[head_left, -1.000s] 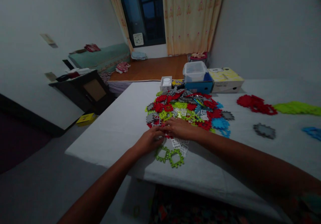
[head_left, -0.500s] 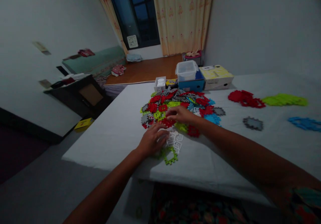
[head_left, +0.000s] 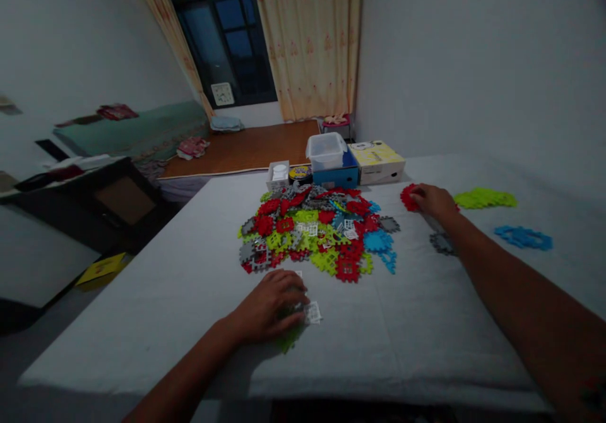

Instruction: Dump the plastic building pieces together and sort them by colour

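Note:
A heap of flat interlocking puzzle pieces [head_left: 322, 233] in red, green, grey, white and blue lies mid-table on the white cloth [head_left: 416, 334]. My left hand [head_left: 272, 306] rests near the front edge, its fingers curled down over a few white pieces [head_left: 312, 313] and green pieces [head_left: 288, 341]. My right hand [head_left: 433, 201] reaches to the far right and lies on a small stack of red pieces [head_left: 408, 197], fingers bent over one of them. A grey piece [head_left: 441, 244] sits just beside my right forearm.
Separate stacks of green pieces [head_left: 483, 198] and blue pieces [head_left: 523, 237] lie at the right. At the far edge stand a clear tub on a blue box [head_left: 331, 158], a yellow-white box [head_left: 379, 161] and a small white box [head_left: 278, 173]. A dark cabinet [head_left: 104, 202] stands left of the table.
My right hand has left the heap and swung right onto the red stack. My left hand has drawn back toward the front edge with the white and green pieces. The camera turned right.

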`<control>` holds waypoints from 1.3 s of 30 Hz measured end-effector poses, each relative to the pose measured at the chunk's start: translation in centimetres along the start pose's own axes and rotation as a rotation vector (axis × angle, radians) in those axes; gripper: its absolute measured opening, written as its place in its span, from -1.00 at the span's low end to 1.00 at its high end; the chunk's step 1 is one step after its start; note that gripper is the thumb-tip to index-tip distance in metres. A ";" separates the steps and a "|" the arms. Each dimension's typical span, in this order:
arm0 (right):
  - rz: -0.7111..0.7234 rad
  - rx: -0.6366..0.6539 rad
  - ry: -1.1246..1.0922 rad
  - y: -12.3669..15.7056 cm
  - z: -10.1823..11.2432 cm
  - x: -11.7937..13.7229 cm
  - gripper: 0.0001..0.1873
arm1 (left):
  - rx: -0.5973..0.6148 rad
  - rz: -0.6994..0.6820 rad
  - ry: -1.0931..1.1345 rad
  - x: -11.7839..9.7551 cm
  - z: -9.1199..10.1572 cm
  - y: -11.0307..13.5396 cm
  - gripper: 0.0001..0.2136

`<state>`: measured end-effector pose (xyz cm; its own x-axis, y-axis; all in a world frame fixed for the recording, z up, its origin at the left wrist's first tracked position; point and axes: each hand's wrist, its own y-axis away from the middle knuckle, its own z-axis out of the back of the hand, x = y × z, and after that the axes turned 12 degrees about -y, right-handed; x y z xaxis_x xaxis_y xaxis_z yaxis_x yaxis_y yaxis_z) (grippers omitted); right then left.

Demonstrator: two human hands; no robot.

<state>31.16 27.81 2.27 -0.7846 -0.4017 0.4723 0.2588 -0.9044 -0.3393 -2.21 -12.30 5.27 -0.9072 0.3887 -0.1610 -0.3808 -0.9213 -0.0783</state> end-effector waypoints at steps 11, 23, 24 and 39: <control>0.817 0.300 -0.464 9.7 -3.2 20.1 -0.78 | 0.106 -0.355 0.240 -0.4 0.4 -3.6 -0.68; 0.539 0.403 -0.553 9.3 -3.3 22.0 -0.80 | 0.093 -0.264 0.385 4.3 1.9 -1.5 -0.78; 0.570 0.430 -0.556 9.3 -3.7 22.5 -0.81 | 0.082 -0.278 0.392 4.1 1.4 -1.8 -0.78; 0.895 0.452 -0.492 10.1 -9.8 24.7 -0.36 | 0.089 0.165 0.055 12.2 4.8 -4.3 -0.87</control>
<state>8.92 10.15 2.50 0.0694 -0.8572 0.5103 0.8786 -0.1898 -0.4382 -12.54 -3.63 8.36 -0.9484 0.2295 -0.2187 -0.2438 -0.9690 0.0403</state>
